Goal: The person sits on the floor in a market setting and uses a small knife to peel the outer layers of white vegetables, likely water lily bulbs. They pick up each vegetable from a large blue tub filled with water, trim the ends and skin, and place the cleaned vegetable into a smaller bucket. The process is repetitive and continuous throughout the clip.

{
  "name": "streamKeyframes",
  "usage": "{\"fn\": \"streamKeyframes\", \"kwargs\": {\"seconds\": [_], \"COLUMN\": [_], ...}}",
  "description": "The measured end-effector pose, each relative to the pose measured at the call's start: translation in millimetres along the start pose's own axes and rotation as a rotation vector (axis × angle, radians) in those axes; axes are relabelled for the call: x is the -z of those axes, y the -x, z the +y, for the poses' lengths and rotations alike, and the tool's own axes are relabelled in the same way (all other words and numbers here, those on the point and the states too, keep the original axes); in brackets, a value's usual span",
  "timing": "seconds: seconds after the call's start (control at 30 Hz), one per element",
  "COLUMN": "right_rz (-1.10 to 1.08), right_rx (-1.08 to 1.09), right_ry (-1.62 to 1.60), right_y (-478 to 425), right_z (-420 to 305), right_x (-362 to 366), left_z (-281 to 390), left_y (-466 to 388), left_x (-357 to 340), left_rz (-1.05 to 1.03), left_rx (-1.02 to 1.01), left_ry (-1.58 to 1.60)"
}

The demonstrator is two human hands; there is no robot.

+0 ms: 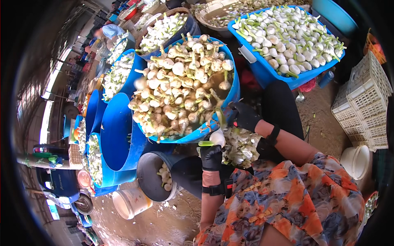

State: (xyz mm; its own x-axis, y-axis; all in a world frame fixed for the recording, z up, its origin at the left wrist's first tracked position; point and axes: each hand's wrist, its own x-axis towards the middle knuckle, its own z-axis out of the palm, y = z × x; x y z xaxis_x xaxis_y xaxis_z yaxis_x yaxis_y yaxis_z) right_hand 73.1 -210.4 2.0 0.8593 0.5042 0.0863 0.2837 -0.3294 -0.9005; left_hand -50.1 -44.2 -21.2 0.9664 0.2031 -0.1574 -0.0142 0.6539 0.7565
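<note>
My left hand [211, 156], in a black glove, holds a peeled white garlic bulb [218, 138] with a short cut green stem. Above and to its right, my right hand [244, 116], also gloved in black, is closed around something at the rim of the round blue tub; a small red part shows at its fingers, the rest is hidden. Beside that hand a leafy green garlic stalk [220, 115] hangs over the rim. The blue tub [235, 83] holds many unpeeled, brownish garlic bulbs [178, 83] in murky water. Under my hands lies a heap of garlic peelings [241, 146].
A blue rectangular tub [264, 72] of cleaned garlic stands at the top right. A grey bucket [147, 175] with several bulbs, a tall blue barrel [117, 132] and a whitish bucket [132, 203] stand at left. White plastic crates [363, 104] are stacked at right. A person [112, 32] is at the far upper left.
</note>
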Motion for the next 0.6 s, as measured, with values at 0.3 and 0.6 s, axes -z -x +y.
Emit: {"fn": "streamKeyframes", "kwargs": {"seconds": [0.3, 0.6], "right_rz": [-0.253, 0.002], "right_rx": [0.133, 0.239], "right_ry": [-0.245, -0.051], "right_y": [8.7, 25.6], "right_z": [8.9, -9.7], "right_x": [-24.0, -42.2], "left_z": [10.7, -13.9], "left_y": [-8.1, -13.6], "left_x": [-11.2, -16.4], "left_rz": [-0.048, 0.190], "left_rx": [0.047, 0.096], "left_ry": [-0.085, 0.397]}}
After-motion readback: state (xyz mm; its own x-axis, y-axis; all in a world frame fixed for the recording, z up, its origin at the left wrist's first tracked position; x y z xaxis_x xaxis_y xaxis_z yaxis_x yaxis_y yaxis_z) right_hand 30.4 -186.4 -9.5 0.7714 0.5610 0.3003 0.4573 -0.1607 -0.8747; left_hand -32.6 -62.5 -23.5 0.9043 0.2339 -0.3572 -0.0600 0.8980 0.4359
